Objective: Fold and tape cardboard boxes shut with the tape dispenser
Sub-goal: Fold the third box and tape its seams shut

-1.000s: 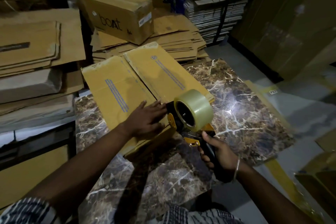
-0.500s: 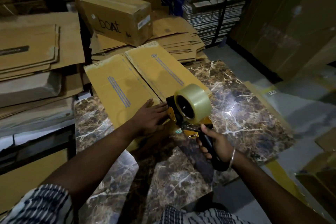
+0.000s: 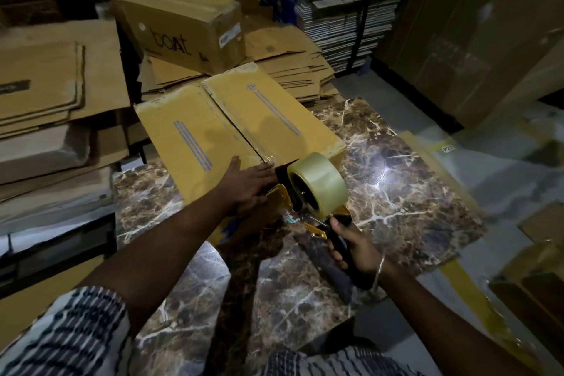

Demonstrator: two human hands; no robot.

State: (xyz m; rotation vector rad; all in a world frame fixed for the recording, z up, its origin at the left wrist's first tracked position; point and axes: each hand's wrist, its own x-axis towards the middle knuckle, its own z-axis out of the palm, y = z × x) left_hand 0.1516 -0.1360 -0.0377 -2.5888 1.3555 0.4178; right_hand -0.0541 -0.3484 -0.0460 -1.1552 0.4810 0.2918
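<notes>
Now my left hand (image 3: 248, 189) lies flat on the box (image 3: 213, 131) flaps; my right hand (image 3: 354, 246) grips the tape dispenser (image 3: 314, 189), seemingly at the seam's near end. I should pull straight along the seam.

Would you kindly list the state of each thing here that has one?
Yellow cardboard box: flaps folded shut, tape begun at near end of seam.
Yellow-framed tape dispenser: at box's near edge.
Left hand: flat, pressing the flaps.
Right hand: gripping dispenser handle.
Brown "boat" box: closed.
</notes>
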